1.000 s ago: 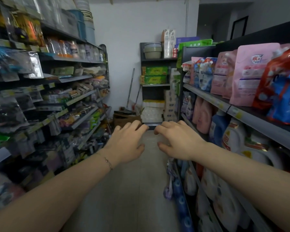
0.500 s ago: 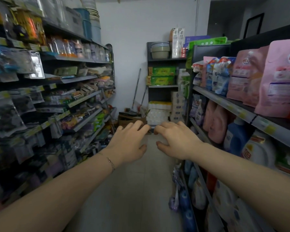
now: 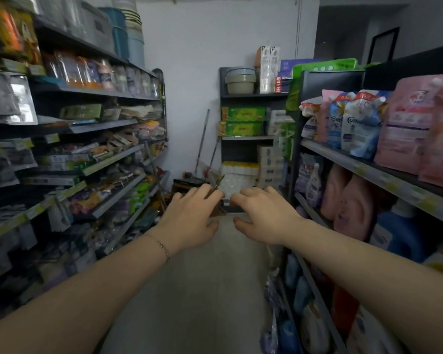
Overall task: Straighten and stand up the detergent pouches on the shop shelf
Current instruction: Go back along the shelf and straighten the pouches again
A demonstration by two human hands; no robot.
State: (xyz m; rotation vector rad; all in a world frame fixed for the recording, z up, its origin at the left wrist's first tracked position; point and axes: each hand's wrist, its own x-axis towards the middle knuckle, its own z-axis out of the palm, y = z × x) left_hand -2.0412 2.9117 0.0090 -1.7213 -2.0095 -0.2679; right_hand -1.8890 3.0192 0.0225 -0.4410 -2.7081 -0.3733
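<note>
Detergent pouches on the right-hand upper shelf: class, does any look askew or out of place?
Yes. The blue-and-white pouches lean crookedly against each other rather than standing square, and the white pouch at the far end slumps.

Blue pouches (image 3: 359, 129): "Com…", possibly Comfort.

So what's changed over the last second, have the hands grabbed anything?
Only the view shifted: the pink pouches slid toward the right edge; the red and blue pouches left the frame. The left hand and right hand stay empty, loosely curled over the aisle, touching nothing.
</note>
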